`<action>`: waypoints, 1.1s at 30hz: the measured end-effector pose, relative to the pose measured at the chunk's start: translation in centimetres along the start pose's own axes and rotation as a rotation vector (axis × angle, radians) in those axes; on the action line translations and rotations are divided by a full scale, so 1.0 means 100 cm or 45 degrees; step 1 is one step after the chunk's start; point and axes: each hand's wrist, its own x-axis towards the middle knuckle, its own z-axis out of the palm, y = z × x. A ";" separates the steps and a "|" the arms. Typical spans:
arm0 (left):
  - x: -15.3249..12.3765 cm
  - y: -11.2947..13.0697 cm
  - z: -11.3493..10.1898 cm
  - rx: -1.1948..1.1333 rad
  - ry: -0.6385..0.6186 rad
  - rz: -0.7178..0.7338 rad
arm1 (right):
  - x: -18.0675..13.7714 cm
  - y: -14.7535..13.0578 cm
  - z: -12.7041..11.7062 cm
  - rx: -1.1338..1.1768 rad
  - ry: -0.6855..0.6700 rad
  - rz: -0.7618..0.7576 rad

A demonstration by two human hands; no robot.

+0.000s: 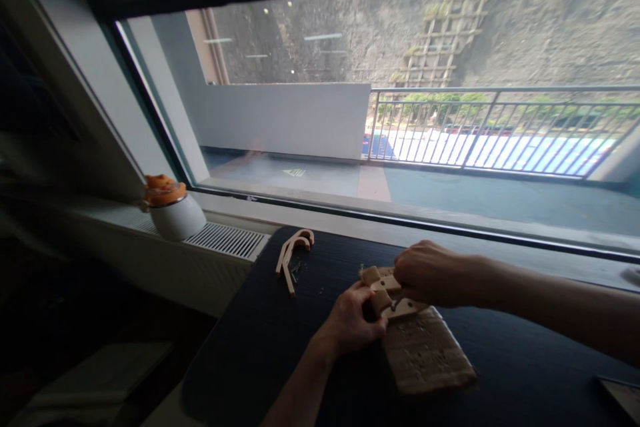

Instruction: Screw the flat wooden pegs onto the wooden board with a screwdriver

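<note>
On the dark table lies a worn wooden board (427, 353), its face pitted with small holes and marks. Two pale wooden hooks (404, 308) with screw holes rest across the board's far end. My left hand (353, 321) grips the nearer hook by its curved end, thumb and fingers closed around it. Over the hooks, my right hand (425, 273) is closed in a fist, knuckles up; what it holds is hidden. A small dark tip shows below the right fingers at the nearer hook.
Two more wooden hooks (290, 263) lie at the table's far left, with small dark screws (296, 272) beside them. A white jug with an orange lid (175, 210) stands on the vented sill (230, 240). The window (300, 200) borders the table's far side.
</note>
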 end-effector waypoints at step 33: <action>0.000 -0.001 0.000 0.017 -0.011 -0.030 | -0.002 -0.003 0.003 -0.072 0.058 -0.091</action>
